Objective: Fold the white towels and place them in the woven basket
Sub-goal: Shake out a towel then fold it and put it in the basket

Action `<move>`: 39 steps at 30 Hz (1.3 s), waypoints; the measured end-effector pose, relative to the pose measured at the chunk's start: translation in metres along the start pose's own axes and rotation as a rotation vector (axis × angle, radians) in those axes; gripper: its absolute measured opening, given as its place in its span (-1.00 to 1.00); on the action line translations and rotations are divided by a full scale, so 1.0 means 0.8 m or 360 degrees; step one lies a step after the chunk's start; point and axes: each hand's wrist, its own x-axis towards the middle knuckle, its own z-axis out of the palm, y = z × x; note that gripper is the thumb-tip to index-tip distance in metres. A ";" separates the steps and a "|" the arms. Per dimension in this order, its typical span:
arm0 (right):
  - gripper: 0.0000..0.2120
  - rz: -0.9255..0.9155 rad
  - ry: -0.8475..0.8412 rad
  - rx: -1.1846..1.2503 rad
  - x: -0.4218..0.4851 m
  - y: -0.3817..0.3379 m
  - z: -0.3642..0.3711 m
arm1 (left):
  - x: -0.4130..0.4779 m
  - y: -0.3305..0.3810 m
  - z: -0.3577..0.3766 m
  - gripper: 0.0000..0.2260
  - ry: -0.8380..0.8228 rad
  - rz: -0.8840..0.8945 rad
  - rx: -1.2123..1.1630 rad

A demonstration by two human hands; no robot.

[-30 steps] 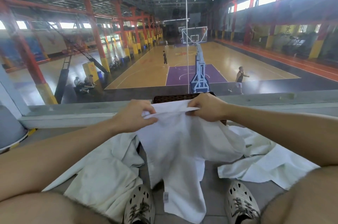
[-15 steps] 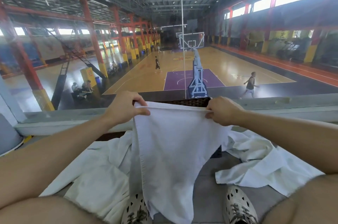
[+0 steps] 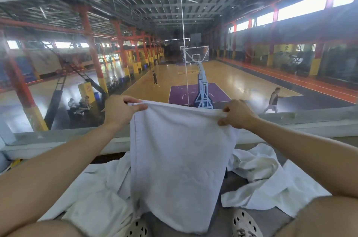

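The left hand and right hand are uncovered. The left forearm and right forearm are bare along their visible length, as are the left knee and right knee. Clog-type shoes are worn, moulded in pale cream and perforated with round holes. The left shoe is partly hidden. Dark, unreadable markings are carried on the toe of the right shoe.

One head-worn wide-angle view, forward and down, close behind the towel, court beyond.
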 end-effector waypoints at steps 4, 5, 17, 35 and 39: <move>-0.80 0.0127 0.0203 0.0314 0.000 -0.004 -0.029 | 0.025 0.026 -0.010 -0.77 0.0087 0.0019 0.0077; -0.85 0.0150 0.0294 0.0383 0.000 -0.004 -0.035 | 0.029 0.033 -0.012 -0.78 0.0110 0.0025 0.0072; -0.89 -0.0060 0.0518 0.0270 -0.011 -0.002 -0.084 | 0.038 0.068 -0.054 -0.71 0.0033 0.0336 0.0222; -0.83 -0.0291 0.0537 -0.0114 -0.030 -0.010 -0.048 | 0.005 0.012 -0.015 -0.88 -0.0371 0.0302 0.0658; -0.85 -0.0275 0.0322 -0.0144 -0.035 -0.001 -0.039 | -0.001 0.006 -0.022 -0.86 -0.0578 0.0384 0.0874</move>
